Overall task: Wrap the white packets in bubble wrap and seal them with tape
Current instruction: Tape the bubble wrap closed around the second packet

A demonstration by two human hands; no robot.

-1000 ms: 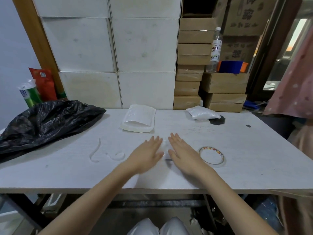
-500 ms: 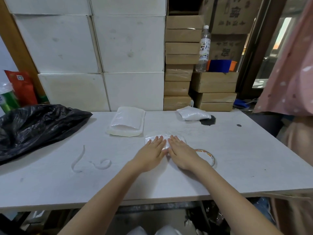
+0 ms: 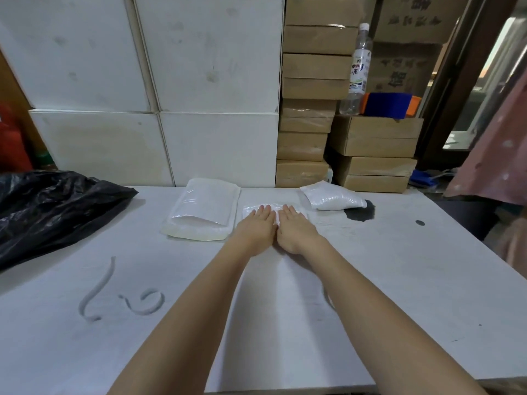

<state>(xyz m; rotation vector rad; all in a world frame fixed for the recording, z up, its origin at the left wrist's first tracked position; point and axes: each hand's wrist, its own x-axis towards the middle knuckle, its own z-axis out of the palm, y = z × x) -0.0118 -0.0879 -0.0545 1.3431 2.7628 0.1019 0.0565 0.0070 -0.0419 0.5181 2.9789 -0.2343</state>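
Observation:
A small wrapped white packet [image 3: 273,208] lies on the white table [image 3: 399,280], toward the back. Both my hands rest flat on it, side by side, palms down and gripping nothing. My left hand [image 3: 256,227] covers its left half, my right hand [image 3: 296,230] its right half, so only the far edge shows. A second white packet [image 3: 332,198] lies just to the right, near the boxes. A stack of bubble wrap pouches [image 3: 203,212] sits immediately to the left. The tape roll is mostly hidden behind my right forearm.
A black plastic bag [image 3: 51,206] covers the table's left side. A curled white strip [image 3: 98,289] lies front left. White boxes [image 3: 205,81] and cardboard boxes [image 3: 310,118] are stacked behind the table, with a bottle [image 3: 358,69] on top. A dark stain [image 3: 360,213] marks the table.
Both hands have slid forward with the packet under them, away from me toward the back of the table. The tape roll, visible before beside my right hand, is now covered by my forearm.

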